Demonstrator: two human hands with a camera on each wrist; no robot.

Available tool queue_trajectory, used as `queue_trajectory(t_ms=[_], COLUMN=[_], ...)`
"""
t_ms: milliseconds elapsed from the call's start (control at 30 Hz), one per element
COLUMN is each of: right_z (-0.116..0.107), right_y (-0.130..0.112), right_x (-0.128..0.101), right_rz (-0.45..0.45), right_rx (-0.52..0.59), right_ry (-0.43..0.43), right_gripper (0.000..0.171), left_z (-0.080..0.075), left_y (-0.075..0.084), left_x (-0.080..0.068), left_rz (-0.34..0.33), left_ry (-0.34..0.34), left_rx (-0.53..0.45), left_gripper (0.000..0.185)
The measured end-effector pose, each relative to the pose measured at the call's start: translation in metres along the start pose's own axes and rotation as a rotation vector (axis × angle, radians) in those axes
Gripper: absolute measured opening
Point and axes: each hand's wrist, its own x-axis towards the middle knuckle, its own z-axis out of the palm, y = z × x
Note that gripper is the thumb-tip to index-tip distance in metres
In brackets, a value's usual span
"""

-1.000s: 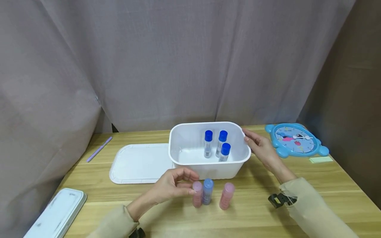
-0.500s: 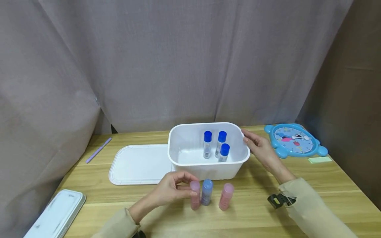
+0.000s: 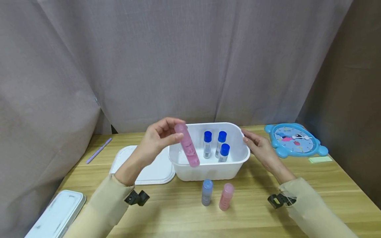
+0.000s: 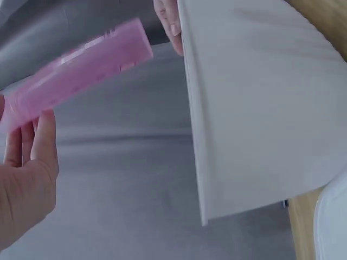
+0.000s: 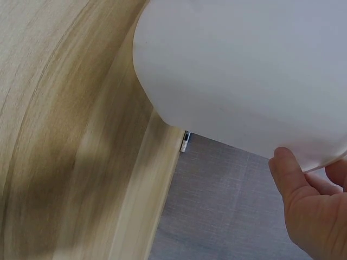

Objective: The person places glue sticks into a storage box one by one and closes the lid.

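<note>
- Head: left hand (image 3: 151, 140) pinches a tilted pink tube (image 3: 189, 148) by its top, above the left side of the box (image 3: 209, 172).
- Left wrist: tube's lower end clear of the box (hence, perhaps, the high grip).
- Right wrist: right hand (image 5: 317, 208) grips the box's rim, seemingly steadying it.

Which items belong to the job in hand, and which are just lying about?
Likely job items: held pink tube; white bin; three blue-capped tubes inside; blue tube; standing pink tube.

Lying about: purple stick; toy clock; green strip; white case; white panel, perhaps a lid.
</note>
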Motion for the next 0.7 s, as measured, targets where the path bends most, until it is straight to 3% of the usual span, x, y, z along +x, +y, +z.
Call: queue_trajectory(t_ms=[100,233,400,533,700], right_z=[0.0,0.002,0.004,0.004,0.002], right_y=[0.0,0.002,0.004,0.004,0.003], right_x=[0.0,0.0,0.0,0.0,0.0], right_rz=[-0.003,-0.015,-0.029,-0.027,-0.03], right_rx=[0.0,0.006,0.021,0.022,0.01], right_ry=[0.004,0.003,0.004,0.008,0.02], right_gripper=[0.054,0.053,0.053,0.053,0.053], left_z=[0.007,0.022,0.04,0.049,0.053], left_y=[-0.011,-0.039,-0.071,-0.083,-0.087], left_x=[0.016,0.033,0.042,0.044,0.049], left_rz=[-0.002,-0.065,-0.15,-0.203,-0.244], left_ry=[0.024,0.034,0.011,-0.047,-0.113], left_rx=[0.002,0.066,0.136,0.201,0.279], left_gripper=[0.031,0.031,0.029,0.028,0.027])
